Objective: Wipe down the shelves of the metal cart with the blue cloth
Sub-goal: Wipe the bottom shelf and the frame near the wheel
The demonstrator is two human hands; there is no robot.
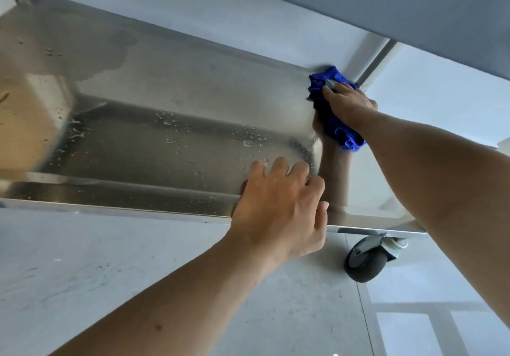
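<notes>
The metal cart's lower shelf (171, 123) is shiny steel with a raised rim and scattered water drops near the front. My right hand (349, 101) grips the bunched blue cloth (335, 123) and presses it against the shelf's far right corner, next to the corner post. My left hand (281, 206) rests on the shelf's front rim, with its fingers curled over the edge. The wet patch at the far left of the shelf looks darker.
The underside of the shelf above (386, 2) hangs close over my right hand. A corner post (375, 60) stands at the right. A black caster wheel (365, 259) sits below the front right corner on the grey floor (110, 272).
</notes>
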